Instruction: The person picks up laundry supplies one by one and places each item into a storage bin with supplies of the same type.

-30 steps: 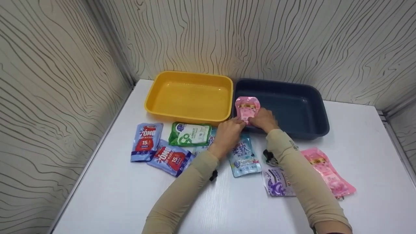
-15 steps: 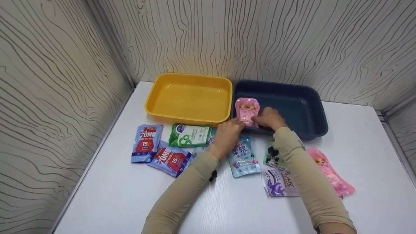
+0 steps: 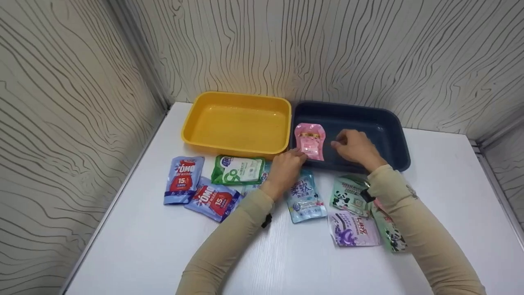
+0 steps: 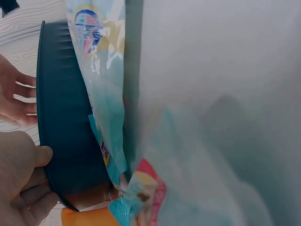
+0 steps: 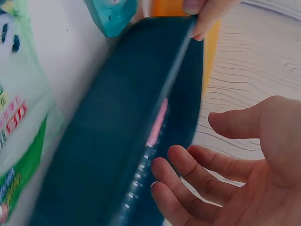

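A pink pouch [image 3: 310, 141] lies in the left end of the dark blue basin [image 3: 354, 107], at its front wall. My left hand [image 3: 285, 170] pinches the basin's rim at the front left corner, beside the pouch's lower edge; in the left wrist view the thumb [image 4: 44, 155] lies on the rim. Over the basin, to the right of the pouch, my right hand [image 3: 357, 149] holds nothing. Its fingers [image 5: 176, 188] are spread and loosely bent in the right wrist view, where only a sliver of the pink pouch [image 5: 158, 123] shows past the rim.
A yellow basin [image 3: 237, 148] stands against the blue one's left side. In front lie two OMO pouches [image 3: 183, 180], a green-and-white pouch [image 3: 239, 170] and light blue pouches [image 3: 307, 200]. Under the right arm are panda pouches [image 3: 350, 198] and a purple pouch [image 3: 355, 229].
My right hand has let go of the pink pouch and moved right, above the basin. Its forearm has swung right, uncovering the panda pouches. The left hand has stayed at the rim.
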A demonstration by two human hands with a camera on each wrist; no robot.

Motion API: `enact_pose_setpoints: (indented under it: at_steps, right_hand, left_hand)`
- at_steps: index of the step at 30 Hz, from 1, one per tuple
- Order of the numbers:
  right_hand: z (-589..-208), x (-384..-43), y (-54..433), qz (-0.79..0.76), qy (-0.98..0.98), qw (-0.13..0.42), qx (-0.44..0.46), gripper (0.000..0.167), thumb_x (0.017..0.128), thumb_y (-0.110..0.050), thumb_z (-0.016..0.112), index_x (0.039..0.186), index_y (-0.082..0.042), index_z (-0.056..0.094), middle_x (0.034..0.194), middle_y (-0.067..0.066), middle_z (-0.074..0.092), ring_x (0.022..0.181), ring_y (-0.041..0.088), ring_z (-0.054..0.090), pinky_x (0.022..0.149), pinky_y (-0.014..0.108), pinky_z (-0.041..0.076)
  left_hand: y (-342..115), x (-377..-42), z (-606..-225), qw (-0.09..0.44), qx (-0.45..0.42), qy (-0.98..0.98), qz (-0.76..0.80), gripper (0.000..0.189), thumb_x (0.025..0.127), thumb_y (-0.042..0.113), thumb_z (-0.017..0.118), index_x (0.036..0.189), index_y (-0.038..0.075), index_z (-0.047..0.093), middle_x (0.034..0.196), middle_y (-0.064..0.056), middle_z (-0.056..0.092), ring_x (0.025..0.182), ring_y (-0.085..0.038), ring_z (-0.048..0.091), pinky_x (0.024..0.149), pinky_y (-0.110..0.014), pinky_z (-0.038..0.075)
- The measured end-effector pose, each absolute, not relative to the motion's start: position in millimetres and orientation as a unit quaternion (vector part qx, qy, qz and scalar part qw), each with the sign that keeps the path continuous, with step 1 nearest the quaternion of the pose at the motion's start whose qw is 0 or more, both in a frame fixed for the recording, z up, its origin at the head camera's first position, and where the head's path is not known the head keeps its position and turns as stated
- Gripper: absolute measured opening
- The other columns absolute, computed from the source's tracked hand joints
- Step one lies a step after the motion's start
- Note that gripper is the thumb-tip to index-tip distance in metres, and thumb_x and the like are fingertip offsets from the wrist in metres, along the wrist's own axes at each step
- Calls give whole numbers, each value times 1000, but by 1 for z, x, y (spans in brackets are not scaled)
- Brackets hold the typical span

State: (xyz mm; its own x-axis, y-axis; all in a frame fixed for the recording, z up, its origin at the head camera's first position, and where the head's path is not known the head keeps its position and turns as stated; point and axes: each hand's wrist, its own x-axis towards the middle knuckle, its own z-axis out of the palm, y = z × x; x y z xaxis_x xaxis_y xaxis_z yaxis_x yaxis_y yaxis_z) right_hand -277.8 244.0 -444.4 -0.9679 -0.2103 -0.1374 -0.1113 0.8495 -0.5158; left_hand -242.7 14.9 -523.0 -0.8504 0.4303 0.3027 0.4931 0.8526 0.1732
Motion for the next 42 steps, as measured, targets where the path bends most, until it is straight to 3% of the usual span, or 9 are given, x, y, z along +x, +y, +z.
enact_pose_setpoints:
  at_steps: [11, 25, 35, 42]
  right_hand:
    - [-432, -230, 285, -261, 959, 27, -109, 35, 107, -29, 63, 125, 0, 68, 117, 22, 71, 105, 37, 66, 93, 60, 55]
    - [-461, -179, 356, -259, 962, -33, -80, 24, 106, -21, 66, 115, 1, 71, 111, 23, 74, 103, 42, 70, 89, 64, 57]
    - [-488, -158, 390, -266, 964, -2, -30, 36, 106, -27, 66, 124, 4, 67, 120, 28, 70, 108, 48, 70, 89, 62, 61]
    - [-505, -150, 405, -266, 962, 59, 14, 57, 107, -37, 64, 139, 9, 56, 137, 35, 58, 123, 55, 60, 99, 70, 54]
  left_hand:
    - [15, -240, -526, 145, -236, -950, -145, 25, 105, 7, 64, 122, 15, 81, 127, -1, 79, 125, -21, 73, 102, -37, 61]
    - [18, -239, -526, 142, -225, -951, -160, 26, 104, 7, 68, 125, 15, 80, 125, -1, 79, 117, -19, 75, 100, -34, 61]
    - [19, -239, -525, 132, -225, -951, -168, 25, 104, 10, 69, 127, 14, 79, 126, -1, 79, 115, -18, 75, 102, -32, 60]
    - [18, -239, -524, 126, -224, -951, -171, 26, 106, 10, 65, 129, 14, 78, 126, -2, 79, 113, -18, 75, 102, -33, 60]
